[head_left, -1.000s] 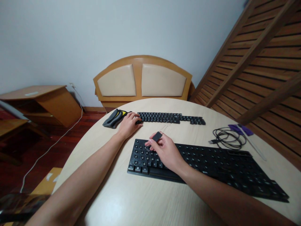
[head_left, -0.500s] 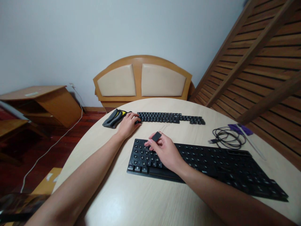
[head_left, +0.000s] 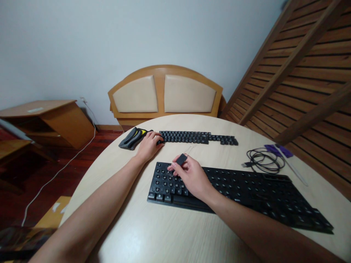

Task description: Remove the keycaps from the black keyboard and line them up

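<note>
A wire keycap puller with a flat black handle [head_left: 181, 159] is pinched in my right hand [head_left: 193, 177]. Its thin wire ends stick out on both sides, one low over the left part of a black keyboard [head_left: 175, 199]. Many key posts on that keyboard are bare, while a few keycaps sit along its lower left edge. My left hand [head_left: 149, 145] rests farther back, fingers curled round a dark keycap [head_left: 159, 142] at the left end of the loose keycaps [head_left: 186, 137]. These lie in tidy rows across the table. The keycap is partly hidden by the fingers.
Black and grey gloves [head_left: 131, 138] with a yellow patch lie left of my left hand. At the right are a coiled USB cable [head_left: 264, 160], a purple cloth [head_left: 270, 148] and a thin white stick [head_left: 293, 168]. The round table [head_left: 128, 233] faces a padded headboard [head_left: 189, 93].
Hardly anything differs. The whole view has shifted very slightly; both hands keep their places and grips.
</note>
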Motion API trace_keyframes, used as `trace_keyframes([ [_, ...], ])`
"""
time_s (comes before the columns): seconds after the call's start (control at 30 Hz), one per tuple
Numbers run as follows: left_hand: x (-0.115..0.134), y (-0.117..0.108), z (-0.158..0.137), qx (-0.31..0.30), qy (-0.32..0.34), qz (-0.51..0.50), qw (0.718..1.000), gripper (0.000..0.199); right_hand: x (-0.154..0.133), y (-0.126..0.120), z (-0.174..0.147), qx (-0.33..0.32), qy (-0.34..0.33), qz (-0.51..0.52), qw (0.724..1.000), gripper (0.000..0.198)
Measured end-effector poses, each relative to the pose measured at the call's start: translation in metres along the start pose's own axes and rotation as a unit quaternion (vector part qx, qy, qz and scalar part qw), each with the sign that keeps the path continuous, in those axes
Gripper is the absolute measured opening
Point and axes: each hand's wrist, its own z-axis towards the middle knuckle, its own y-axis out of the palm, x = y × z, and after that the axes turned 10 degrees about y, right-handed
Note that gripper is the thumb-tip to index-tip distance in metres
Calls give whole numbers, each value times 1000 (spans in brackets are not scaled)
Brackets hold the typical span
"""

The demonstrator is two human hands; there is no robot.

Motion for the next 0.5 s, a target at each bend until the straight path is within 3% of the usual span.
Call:
trace_keyframes([
  [0.3,16,-23,-1,20,-54,-72,996,22,0,0,0,-3,-6,-2,1000,14],
  [0.5,56,-40,-14,18,-126,-165,978,15,-2,-1,0,11,-21,6,1000,17],
])
